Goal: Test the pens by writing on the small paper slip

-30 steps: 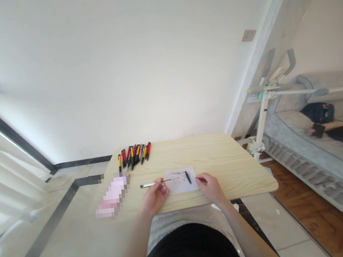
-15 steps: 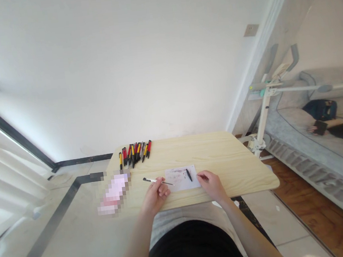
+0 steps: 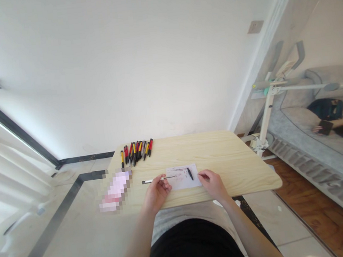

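My left hand [image 3: 157, 193] is closed on a white pen barrel [image 3: 148, 181] with a black end pointing left. From its right end a thin refill [image 3: 171, 177] sticks out over a sheet of paper [image 3: 180, 183]. On the marked paper lies a short black pen part [image 3: 190, 173], tilted. At the paper's right edge my right hand [image 3: 212, 185] has its thumb and fingers pinched together. Whatever may be between those fingertips is too small to make out.
Several red, yellow and black pens [image 3: 135, 151] lie in a group at the table's back left. A blurred pink item [image 3: 116, 189] sits at the left edge. Beyond the wooden table [image 3: 225, 155], on the right, are white exercise equipment [image 3: 266, 112] and a person on a grey sofa [image 3: 296, 100].
The pen barrel in my left hand has turned from slanting down rightward to nearly level. My right hand stays pinched by the paper. The whole view has shifted slightly.
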`<state>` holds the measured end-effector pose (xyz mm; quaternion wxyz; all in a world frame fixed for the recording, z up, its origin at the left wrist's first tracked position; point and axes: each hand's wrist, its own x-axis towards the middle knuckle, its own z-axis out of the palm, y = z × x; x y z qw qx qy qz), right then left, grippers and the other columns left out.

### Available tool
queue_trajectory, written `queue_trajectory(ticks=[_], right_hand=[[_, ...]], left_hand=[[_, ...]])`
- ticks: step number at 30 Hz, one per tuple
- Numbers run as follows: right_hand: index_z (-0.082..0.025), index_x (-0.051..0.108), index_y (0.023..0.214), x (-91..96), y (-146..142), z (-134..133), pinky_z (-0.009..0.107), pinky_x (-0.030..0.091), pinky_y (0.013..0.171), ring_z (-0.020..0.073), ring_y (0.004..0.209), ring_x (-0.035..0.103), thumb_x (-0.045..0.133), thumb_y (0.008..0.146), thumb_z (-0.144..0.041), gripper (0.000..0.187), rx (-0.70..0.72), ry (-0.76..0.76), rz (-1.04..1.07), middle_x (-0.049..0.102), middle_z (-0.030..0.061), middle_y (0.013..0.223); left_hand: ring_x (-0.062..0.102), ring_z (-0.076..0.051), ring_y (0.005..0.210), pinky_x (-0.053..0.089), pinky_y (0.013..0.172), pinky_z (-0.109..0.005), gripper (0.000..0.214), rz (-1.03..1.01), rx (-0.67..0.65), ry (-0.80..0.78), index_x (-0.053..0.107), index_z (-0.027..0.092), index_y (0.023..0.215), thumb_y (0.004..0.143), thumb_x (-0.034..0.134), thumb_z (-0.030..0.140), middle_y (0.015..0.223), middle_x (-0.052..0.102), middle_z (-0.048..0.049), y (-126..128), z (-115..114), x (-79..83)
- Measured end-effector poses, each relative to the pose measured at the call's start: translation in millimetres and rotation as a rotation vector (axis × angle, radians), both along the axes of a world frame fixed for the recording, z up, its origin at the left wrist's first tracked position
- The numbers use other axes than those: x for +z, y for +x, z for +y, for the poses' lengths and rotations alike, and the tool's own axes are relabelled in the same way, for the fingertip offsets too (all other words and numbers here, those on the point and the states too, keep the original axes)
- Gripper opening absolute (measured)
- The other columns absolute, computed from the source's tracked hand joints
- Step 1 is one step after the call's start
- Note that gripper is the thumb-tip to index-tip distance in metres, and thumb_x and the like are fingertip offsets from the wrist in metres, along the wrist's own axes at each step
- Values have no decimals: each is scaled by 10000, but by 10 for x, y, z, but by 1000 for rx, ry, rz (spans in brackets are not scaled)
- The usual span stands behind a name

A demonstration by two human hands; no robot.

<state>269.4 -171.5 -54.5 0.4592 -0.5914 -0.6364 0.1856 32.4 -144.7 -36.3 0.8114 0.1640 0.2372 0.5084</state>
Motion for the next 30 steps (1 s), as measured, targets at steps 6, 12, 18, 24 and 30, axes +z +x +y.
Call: queue_trajectory(ticks=[6,12,18,24,30], right_hand=[[-178,642,783,5,-3,0,296,480,693,175,732,591,496,765,-268,172,9,8,-23,648,57,781],[-179,638,788,2,-4,3,294,476,696,175,736,588,495,768,-263,167,8,10,-33,644,55,783],[-178,641,807,13,-7,-5,289,474,700,176,745,590,489,770,-261,177,18,3,-30,646,58,792],[-177,641,808,25,-7,-9,291,471,703,174,747,586,488,768,-259,178,15,-5,-37,645,56,793],[-178,645,798,47,-18,-14,300,472,701,180,744,586,483,764,-266,188,12,-8,-37,651,60,789]], left_hand=[[465,-72,494,419,560,-238,101,30,4,12,593,110,801,769,564,201,574,535,1,11,-24,22],[458,-72,486,410,551,-236,76,29,26,18,580,135,780,771,567,209,558,527,11,1,-29,10],[472,-80,507,410,566,-243,85,8,2,51,578,139,819,782,556,213,575,532,7,-13,-37,-24],[431,-72,452,393,526,-236,84,24,81,27,577,138,768,762,571,222,500,473,35,2,-39,9],[421,-65,445,388,517,-229,122,44,80,13,584,125,766,747,591,245,496,471,36,10,-48,39]])
